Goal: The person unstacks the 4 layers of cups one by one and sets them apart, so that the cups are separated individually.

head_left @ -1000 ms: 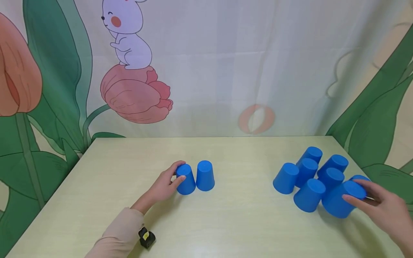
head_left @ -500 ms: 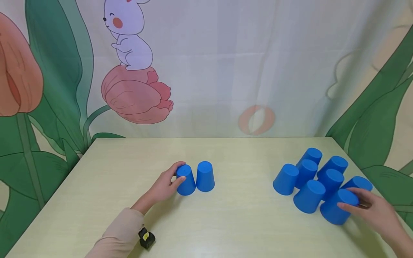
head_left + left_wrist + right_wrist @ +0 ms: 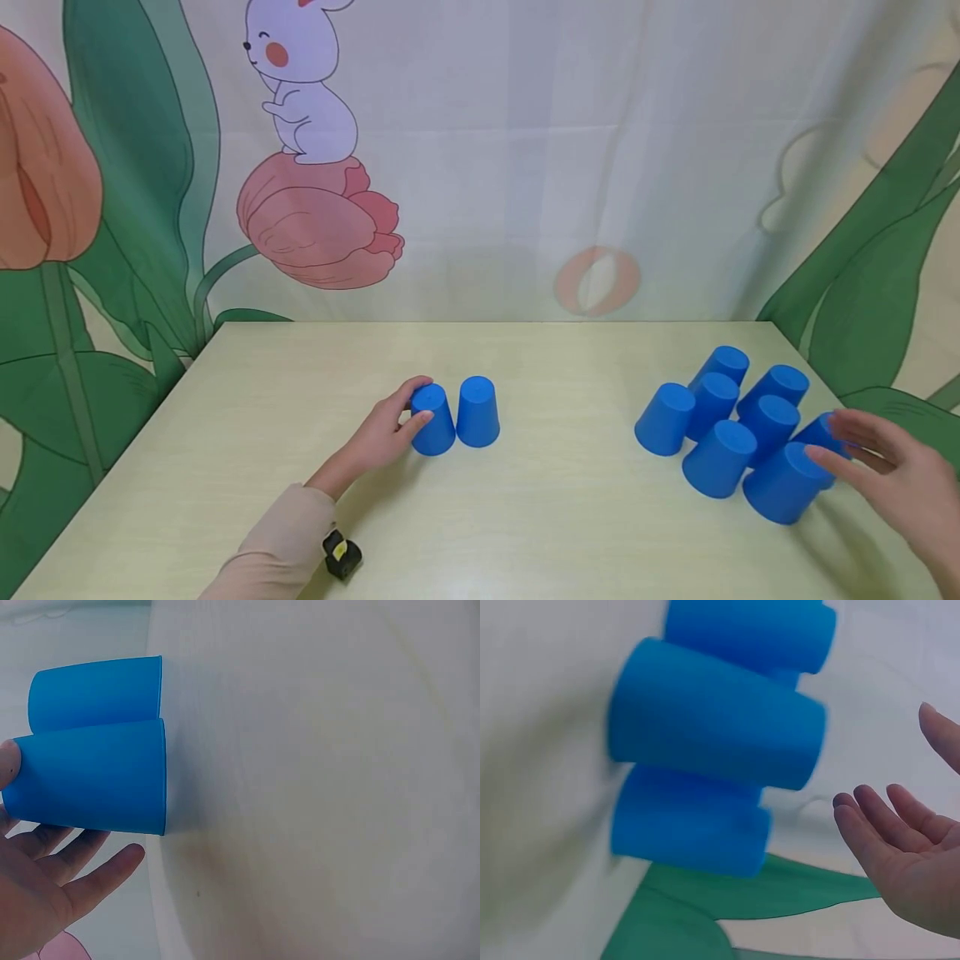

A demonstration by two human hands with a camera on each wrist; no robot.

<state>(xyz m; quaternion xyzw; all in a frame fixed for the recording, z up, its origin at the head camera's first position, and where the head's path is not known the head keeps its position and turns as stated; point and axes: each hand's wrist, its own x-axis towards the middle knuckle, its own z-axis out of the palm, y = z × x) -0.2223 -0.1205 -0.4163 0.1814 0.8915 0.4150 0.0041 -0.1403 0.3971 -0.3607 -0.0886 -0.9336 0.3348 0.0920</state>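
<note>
Two upside-down blue cups stand side by side at the table's middle. My left hand (image 3: pixel 416 404) grips the left cup (image 3: pixel 432 421), thumb on its near side and fingers over its top; the left wrist view shows this cup (image 3: pixel 90 784) against my left hand (image 3: pixel 52 877), with its neighbour (image 3: pixel 94 690) touching it. The neighbour cup (image 3: pixel 477 411) stands free. At the right, several upside-down blue cups form a cluster. My right hand (image 3: pixel 832 442) hovers with fingers spread beside the front-right cup (image 3: pixel 783 493). In the right wrist view my right hand (image 3: pixel 900 847) is apart from that cup (image 3: pixel 712 724).
The pale wooden table (image 3: pixel 555 533) ends at a printed curtain with a rabbit and tulips (image 3: pixel 315 167). A small black and yellow device (image 3: pixel 341 554) sits by my left sleeve. The cluster lies close to the table's right edge (image 3: pixel 847 392).
My right hand set the tilted front-right cup down at the cluster's near edge and let go, fingers now spread. The left hand and its cup have not moved.
</note>
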